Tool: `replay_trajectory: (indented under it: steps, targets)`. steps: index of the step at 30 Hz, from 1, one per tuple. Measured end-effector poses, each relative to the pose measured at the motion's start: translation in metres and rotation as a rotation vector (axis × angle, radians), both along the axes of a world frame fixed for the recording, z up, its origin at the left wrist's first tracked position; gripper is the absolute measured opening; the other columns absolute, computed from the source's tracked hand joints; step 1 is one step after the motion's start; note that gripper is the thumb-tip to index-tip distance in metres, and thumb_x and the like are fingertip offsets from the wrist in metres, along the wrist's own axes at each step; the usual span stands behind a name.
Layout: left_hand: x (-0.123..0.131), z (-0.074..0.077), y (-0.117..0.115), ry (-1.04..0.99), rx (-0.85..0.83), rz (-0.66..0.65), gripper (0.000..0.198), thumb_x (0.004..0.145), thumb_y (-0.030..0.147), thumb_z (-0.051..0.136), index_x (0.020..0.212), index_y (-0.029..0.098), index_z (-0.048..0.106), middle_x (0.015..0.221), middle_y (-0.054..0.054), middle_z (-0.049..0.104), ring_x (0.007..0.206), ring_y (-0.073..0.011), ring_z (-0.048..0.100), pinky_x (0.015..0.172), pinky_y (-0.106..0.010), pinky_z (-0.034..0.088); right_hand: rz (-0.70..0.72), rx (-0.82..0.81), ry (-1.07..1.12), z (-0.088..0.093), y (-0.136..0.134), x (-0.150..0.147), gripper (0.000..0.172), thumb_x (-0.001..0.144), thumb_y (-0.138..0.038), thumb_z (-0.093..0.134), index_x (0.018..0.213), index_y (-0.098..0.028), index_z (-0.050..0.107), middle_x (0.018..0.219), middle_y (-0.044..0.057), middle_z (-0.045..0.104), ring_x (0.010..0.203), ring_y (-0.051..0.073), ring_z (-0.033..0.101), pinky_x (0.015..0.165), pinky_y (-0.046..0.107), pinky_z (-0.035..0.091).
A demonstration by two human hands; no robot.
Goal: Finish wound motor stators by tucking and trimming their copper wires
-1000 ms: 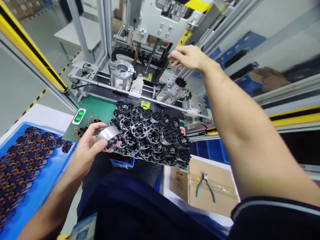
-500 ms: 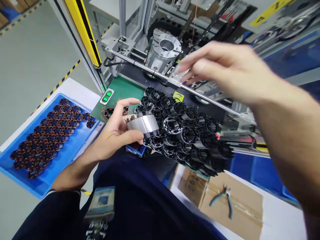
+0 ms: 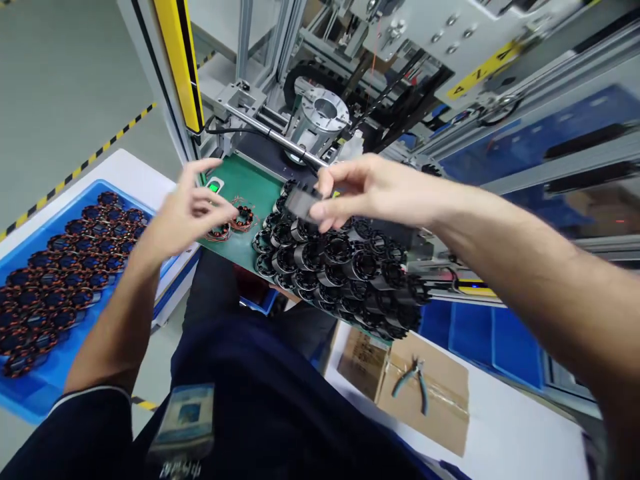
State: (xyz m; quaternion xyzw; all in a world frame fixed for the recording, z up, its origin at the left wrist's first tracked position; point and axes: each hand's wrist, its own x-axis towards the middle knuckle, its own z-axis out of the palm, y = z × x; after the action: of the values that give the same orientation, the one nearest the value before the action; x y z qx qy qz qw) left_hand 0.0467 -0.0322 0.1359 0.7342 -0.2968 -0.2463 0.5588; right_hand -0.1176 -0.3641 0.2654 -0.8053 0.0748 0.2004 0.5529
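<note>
Between the thumb and fingers of my right hand (image 3: 355, 190) is a metal ring core (image 3: 302, 202), blurred, just above the stacked black ring cores (image 3: 335, 250). My left hand (image 3: 193, 210) holds nothing; its fingers are apart over the green mat (image 3: 233, 248). Beside its fingertips, two copper-wound rings (image 3: 243, 217) lie on the mat with loose wire ends. Behind my right hand stands a round metal fixture (image 3: 325, 112) of the machine.
A blue tray (image 3: 47, 408) with several rows of wound rings stands at the left. A metal rail (image 3: 273, 135) crosses behind the stack. Pliers (image 3: 414, 383) lie on a cardboard box (image 3: 447, 400) at the lower right. A yellow post (image 3: 183, 73) rises at the left.
The metal ring core has passed from my left hand to my right. My left hand has moved left and opened. My right hand has come down over the stack. The view has shifted right.
</note>
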Motion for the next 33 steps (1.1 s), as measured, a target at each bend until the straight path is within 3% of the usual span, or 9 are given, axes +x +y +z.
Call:
replay_trajectory:
  steps: [2, 3, 4, 6, 9, 14, 17, 28, 33]
  targets:
    - [0.037, -0.043, 0.01, -0.079, 0.101, 0.331, 0.082, 0.109, 0.055, 0.086, 0.177, 0.018, 0.058, 0.118, -0.009, 0.09, 0.112, -0.0273, 0.09, 0.11, -0.04, 0.069, -0.164, -0.202, -0.005, 0.01, -0.019, 0.016, 0.06, 0.083, -0.066, 0.113, 0.116, -0.035, 0.074, 0.108, 0.002, 0.087, 0.08, 0.029, 0.085, 0.075, 0.05, 0.071]
    - [0.051, -0.065, 0.012, -0.078, 0.152, 0.427, 0.075, 0.115, 0.054, 0.08, 0.175, 0.014, 0.059, 0.127, -0.014, 0.09, 0.121, -0.0295, 0.089, 0.115, -0.043, 0.067, -0.234, -0.331, -0.03, 0.015, -0.028, 0.026, 0.067, 0.084, -0.066, 0.111, 0.132, -0.037, 0.074, 0.123, 0.004, 0.089, 0.087, 0.031, 0.086, 0.083, 0.053, 0.073]
    - [0.06, -0.086, 0.012, -0.079, 0.194, 0.487, 0.069, 0.116, 0.049, 0.078, 0.17, 0.01, 0.062, 0.134, -0.019, 0.089, 0.132, -0.033, 0.086, 0.12, -0.047, 0.064, -0.287, -0.476, -0.064, 0.018, -0.038, 0.037, 0.074, 0.087, -0.065, 0.108, 0.147, -0.039, 0.073, 0.138, 0.007, 0.087, 0.1, 0.033, 0.087, 0.097, 0.056, 0.075]
    - [0.067, -0.121, 0.009, -0.067, 0.235, 0.566, 0.057, 0.114, 0.042, 0.074, 0.16, 0.009, 0.069, 0.137, -0.023, 0.088, 0.132, -0.0352, 0.085, 0.117, -0.048, 0.064, -0.351, -0.744, -0.126, 0.02, -0.055, 0.062, 0.075, 0.097, -0.063, 0.099, 0.162, -0.037, 0.072, 0.161, 0.009, 0.081, 0.132, 0.035, 0.082, 0.126, 0.053, 0.067]
    - [0.061, -0.15, 0.001, -0.084, 0.22, 0.605, 0.045, 0.114, 0.042, 0.067, 0.147, 0.014, 0.078, 0.129, -0.018, 0.091, 0.122, -0.0316, 0.087, 0.108, -0.042, 0.065, -0.423, -0.956, -0.174, 0.011, -0.078, 0.101, 0.065, 0.102, -0.055, 0.095, 0.158, -0.03, 0.075, 0.167, 0.008, 0.081, 0.15, 0.032, 0.074, 0.136, 0.044, 0.058]
    - [0.052, -0.157, 0.0, -0.165, 0.179, 0.662, 0.041, 0.108, 0.049, 0.069, 0.136, 0.022, 0.083, 0.119, -0.009, 0.092, 0.106, -0.0263, 0.087, 0.097, -0.036, 0.064, -0.359, -1.05, -0.161, -0.007, -0.103, 0.141, 0.074, 0.091, -0.033, 0.108, 0.157, -0.018, 0.077, 0.167, 0.013, 0.082, 0.145, 0.028, 0.077, 0.135, 0.038, 0.055]
    - [0.052, -0.155, 0.001, -0.166, 0.163, 0.673, 0.039, 0.108, 0.048, 0.067, 0.131, 0.022, 0.084, 0.114, -0.008, 0.092, 0.107, -0.0256, 0.088, 0.093, -0.034, 0.066, -0.283, -1.061, -0.094, -0.003, -0.113, 0.149, 0.079, 0.092, -0.036, 0.112, 0.161, -0.011, 0.081, 0.155, 0.018, 0.087, 0.142, 0.03, 0.08, 0.131, 0.039, 0.056]
    - [0.053, -0.159, -0.001, -0.127, 0.135, 0.647, 0.039, 0.104, 0.052, 0.073, 0.124, 0.021, 0.086, 0.106, -0.007, 0.089, 0.099, -0.0253, 0.087, 0.1, -0.039, 0.068, -0.083, -1.188, 0.083, 0.015, -0.135, 0.177, 0.07, 0.099, -0.046, 0.111, 0.16, -0.023, 0.088, 0.142, 0.011, 0.09, 0.119, 0.023, 0.08, 0.119, 0.042, 0.059]
    - [0.056, -0.162, 0.001, -0.114, 0.171, 0.61, 0.041, 0.101, 0.054, 0.077, 0.125, 0.021, 0.087, 0.107, -0.006, 0.09, 0.103, -0.0267, 0.087, 0.101, -0.04, 0.067, 0.097, -1.322, 0.083, 0.018, -0.135, 0.186, 0.071, 0.102, -0.051, 0.109, 0.163, -0.024, 0.085, 0.137, 0.013, 0.09, 0.114, 0.026, 0.078, 0.119, 0.049, 0.061]
